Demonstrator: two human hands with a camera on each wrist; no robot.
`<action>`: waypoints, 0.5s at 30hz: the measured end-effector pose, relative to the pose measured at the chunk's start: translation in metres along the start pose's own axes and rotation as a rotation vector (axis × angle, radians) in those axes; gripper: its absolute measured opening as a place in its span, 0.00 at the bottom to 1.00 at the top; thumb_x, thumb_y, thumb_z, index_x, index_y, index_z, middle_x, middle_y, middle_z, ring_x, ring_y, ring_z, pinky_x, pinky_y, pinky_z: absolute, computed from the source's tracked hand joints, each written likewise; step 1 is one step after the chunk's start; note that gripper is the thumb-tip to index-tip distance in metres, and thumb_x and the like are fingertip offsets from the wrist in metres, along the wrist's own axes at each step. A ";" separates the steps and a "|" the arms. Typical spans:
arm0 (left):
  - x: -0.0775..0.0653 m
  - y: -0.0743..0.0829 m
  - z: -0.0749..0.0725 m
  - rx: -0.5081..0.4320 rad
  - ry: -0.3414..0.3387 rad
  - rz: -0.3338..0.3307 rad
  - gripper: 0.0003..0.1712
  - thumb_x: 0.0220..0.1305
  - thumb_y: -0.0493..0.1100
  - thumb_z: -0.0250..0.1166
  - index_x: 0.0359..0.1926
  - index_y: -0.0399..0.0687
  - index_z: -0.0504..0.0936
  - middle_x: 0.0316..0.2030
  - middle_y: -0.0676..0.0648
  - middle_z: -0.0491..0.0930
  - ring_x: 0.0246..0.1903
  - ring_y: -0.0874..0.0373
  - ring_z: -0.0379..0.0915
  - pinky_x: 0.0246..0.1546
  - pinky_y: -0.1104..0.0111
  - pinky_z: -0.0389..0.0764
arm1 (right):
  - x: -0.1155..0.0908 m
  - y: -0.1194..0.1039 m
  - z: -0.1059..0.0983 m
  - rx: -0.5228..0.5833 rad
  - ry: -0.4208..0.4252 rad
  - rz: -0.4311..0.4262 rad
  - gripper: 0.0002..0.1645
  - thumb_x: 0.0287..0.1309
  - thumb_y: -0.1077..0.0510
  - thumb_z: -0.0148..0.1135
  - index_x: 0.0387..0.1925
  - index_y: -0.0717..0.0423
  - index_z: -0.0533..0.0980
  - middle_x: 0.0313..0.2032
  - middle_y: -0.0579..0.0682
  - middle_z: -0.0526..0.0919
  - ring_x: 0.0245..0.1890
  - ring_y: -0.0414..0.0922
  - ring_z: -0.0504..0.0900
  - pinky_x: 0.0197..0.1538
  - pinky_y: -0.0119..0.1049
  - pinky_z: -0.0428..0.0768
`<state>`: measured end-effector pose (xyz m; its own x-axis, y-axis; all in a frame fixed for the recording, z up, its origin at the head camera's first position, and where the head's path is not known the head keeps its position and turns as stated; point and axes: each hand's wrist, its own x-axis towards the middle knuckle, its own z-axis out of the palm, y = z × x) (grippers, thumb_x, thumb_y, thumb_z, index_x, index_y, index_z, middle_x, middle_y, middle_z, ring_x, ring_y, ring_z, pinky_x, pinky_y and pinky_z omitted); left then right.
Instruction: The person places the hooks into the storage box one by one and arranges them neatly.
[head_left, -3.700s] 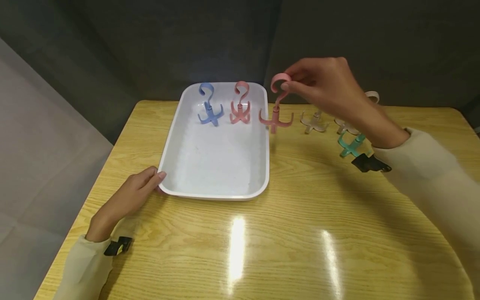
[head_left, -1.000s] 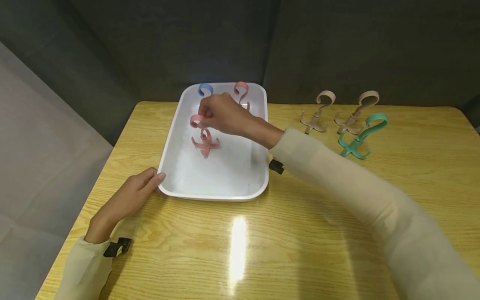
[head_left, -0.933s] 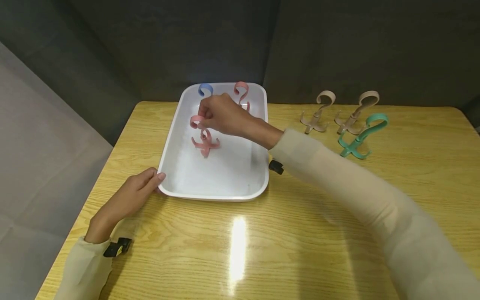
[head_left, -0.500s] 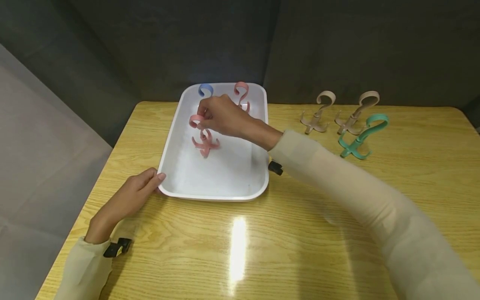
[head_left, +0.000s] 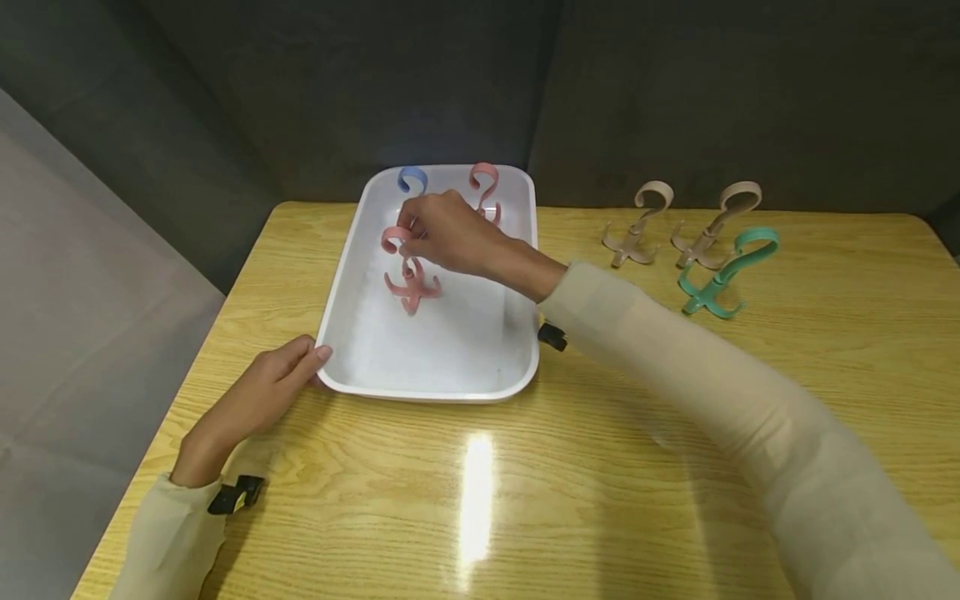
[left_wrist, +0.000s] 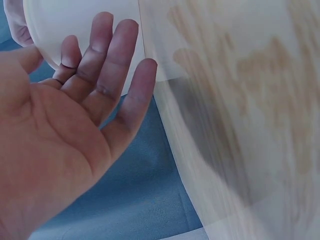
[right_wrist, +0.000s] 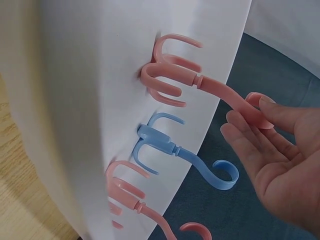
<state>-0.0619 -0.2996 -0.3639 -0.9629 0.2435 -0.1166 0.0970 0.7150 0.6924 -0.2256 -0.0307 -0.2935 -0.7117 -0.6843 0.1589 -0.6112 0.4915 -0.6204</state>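
A pink rotating hanger hook [head_left: 411, 292] with curved prongs stands in the white tray [head_left: 427, 395]. My right hand [head_left: 457, 237] pinches its curled top between thumb and fingers. In the right wrist view, the prong base of this pink hook [right_wrist: 172, 74] is at the tray floor. Behind it in the tray stand a blue hook [head_left: 412, 178], partly hidden by my right hand, and a second pink hook [head_left: 483, 177]. My left hand [head_left: 262, 387] holds the tray's near left corner, thumb over the rim. The left wrist view shows the left palm [left_wrist: 55, 130] and fingers beside the tray.
Right of the tray, two beige hooks [head_left: 632, 237] and a green hook [head_left: 712, 287] stand on the wooden table [head_left: 360, 500]. Dark cloth [head_left: 675, 92] hangs behind the table's far edge. The right sleeve [head_left: 697, 383] crosses over the tray's right rim.
Since the oldest frame, my right hand has carried the pink hook leftward from the tray's right rim down into the tray. Over the last second both hands have stayed almost still.
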 end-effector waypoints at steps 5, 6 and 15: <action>0.001 0.000 0.000 -0.003 -0.002 0.007 0.22 0.85 0.54 0.47 0.37 0.45 0.75 0.29 0.44 0.75 0.29 0.50 0.68 0.34 0.63 0.71 | -0.002 0.002 -0.001 -0.007 -0.015 0.018 0.13 0.67 0.64 0.69 0.51 0.63 0.84 0.41 0.53 0.90 0.39 0.43 0.87 0.42 0.33 0.80; 0.001 0.000 0.000 -0.003 -0.001 0.006 0.22 0.85 0.54 0.47 0.37 0.45 0.75 0.29 0.44 0.75 0.29 0.50 0.68 0.34 0.63 0.71 | -0.002 0.002 -0.001 -0.011 -0.018 0.022 0.14 0.66 0.63 0.70 0.52 0.63 0.83 0.42 0.53 0.90 0.40 0.44 0.87 0.43 0.33 0.81; -0.001 0.000 0.001 0.003 0.009 -0.006 0.21 0.85 0.54 0.48 0.37 0.45 0.75 0.28 0.43 0.73 0.28 0.53 0.66 0.34 0.64 0.70 | -0.007 0.003 -0.006 -0.015 -0.030 0.061 0.21 0.65 0.59 0.73 0.56 0.63 0.81 0.51 0.57 0.88 0.52 0.48 0.87 0.56 0.35 0.81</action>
<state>-0.0606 -0.2991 -0.3643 -0.9656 0.2335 -0.1148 0.0917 0.7184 0.6895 -0.2245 -0.0208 -0.2920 -0.7372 -0.6685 0.0977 -0.5720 0.5406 -0.6169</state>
